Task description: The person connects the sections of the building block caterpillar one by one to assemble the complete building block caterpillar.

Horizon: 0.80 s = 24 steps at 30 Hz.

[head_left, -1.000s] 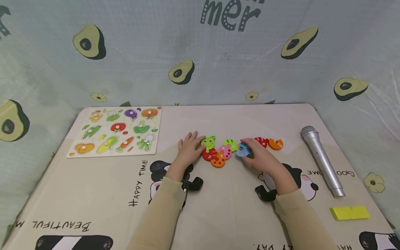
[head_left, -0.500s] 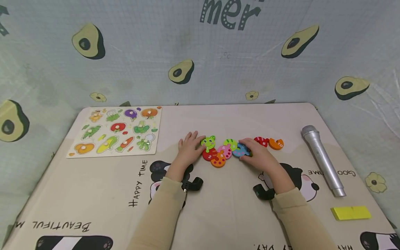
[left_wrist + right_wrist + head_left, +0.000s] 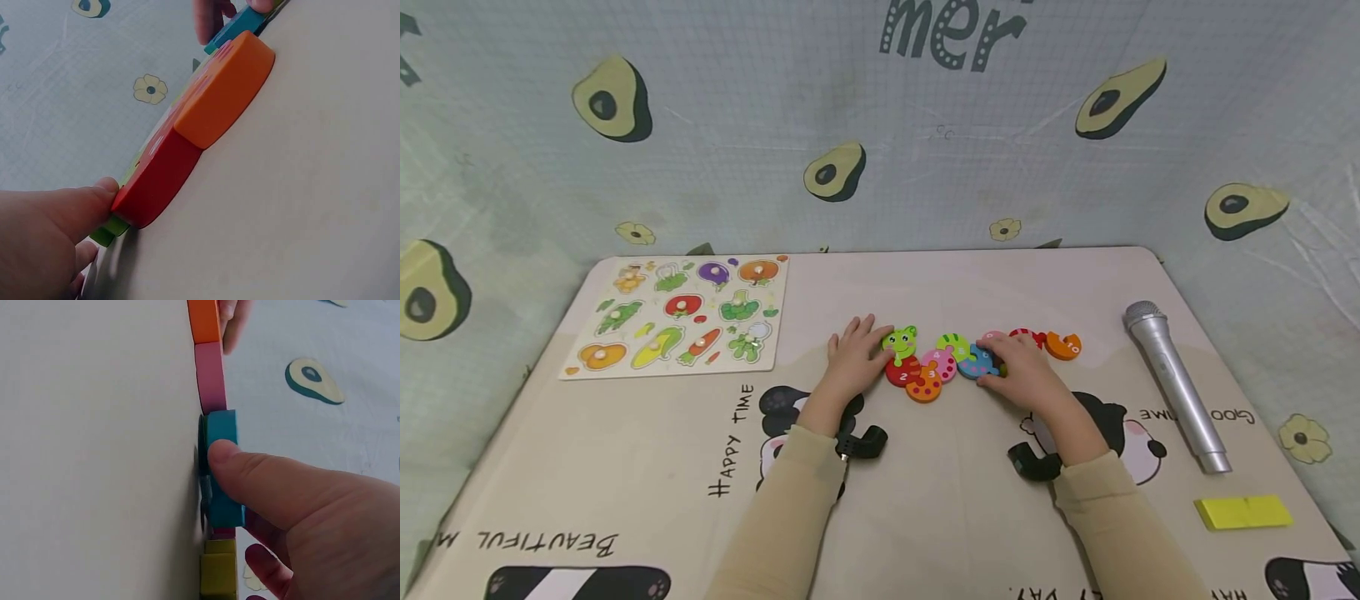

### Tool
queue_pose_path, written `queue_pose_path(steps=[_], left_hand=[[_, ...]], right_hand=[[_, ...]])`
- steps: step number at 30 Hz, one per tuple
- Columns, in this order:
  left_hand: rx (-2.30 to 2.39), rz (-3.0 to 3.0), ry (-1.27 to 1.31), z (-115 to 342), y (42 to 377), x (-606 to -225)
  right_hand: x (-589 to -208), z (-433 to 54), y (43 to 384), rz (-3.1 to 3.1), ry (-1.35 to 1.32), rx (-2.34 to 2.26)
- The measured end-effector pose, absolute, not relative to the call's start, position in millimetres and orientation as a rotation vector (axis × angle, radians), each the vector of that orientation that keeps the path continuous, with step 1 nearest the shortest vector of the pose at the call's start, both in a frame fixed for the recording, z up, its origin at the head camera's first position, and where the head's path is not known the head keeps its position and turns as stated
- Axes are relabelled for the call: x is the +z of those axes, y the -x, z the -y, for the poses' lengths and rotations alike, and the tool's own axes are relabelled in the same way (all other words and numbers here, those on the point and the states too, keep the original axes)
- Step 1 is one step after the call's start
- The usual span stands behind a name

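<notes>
A wooden caterpillar puzzle lies between the hands in the head view. Its green head piece (image 3: 900,343) joins red (image 3: 900,372), orange (image 3: 924,386) and pink (image 3: 941,364) numbered pieces, then a striped green piece (image 3: 953,347). My left hand (image 3: 850,358) rests at the head end with fingers spread, its thumb touching the puzzle's edge. Between thumb and fingers, my right hand (image 3: 1026,371) pinches a blue puzzle piece (image 3: 222,428) against the striped green one. Beyond that hand lie a red striped piece (image 3: 1038,338) and an orange end piece (image 3: 1063,346). An olive-yellow piece (image 3: 219,575) shows below the right thumb.
A vegetable peg board (image 3: 655,333) lies at the back left of the table. On the right are a silver microphone (image 3: 1176,387) and a yellow block (image 3: 1243,512). An avocado-print cloth (image 3: 737,125) hangs behind the table.
My right hand has slid the blue piece left until it meets the striped green piece. Its upper fingers have since shifted slightly, showing a bit of pink behind them. My left hand stays put.
</notes>
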<state>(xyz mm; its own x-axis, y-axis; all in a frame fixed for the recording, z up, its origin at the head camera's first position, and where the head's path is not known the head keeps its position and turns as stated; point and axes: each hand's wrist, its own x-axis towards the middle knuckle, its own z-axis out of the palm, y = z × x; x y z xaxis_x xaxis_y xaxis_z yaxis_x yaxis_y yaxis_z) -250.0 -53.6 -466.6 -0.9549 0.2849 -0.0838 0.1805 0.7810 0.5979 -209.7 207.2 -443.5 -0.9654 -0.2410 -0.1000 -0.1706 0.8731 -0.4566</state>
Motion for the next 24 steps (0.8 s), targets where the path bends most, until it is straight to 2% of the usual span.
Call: queue_pose_path(steps=[12, 24], left_hand=[[0.928, -2.802, -0.374, 53.9, 249.1, -467.3], [0.92, -2.798, -0.37, 53.8, 249.8, -466.7]], right_hand=[[-452.1, -216.4, 210.4, -2.847, 0.289, -0.825], [-434.7, -243.4, 185.3, -2.891, 0.303, -0.801]])
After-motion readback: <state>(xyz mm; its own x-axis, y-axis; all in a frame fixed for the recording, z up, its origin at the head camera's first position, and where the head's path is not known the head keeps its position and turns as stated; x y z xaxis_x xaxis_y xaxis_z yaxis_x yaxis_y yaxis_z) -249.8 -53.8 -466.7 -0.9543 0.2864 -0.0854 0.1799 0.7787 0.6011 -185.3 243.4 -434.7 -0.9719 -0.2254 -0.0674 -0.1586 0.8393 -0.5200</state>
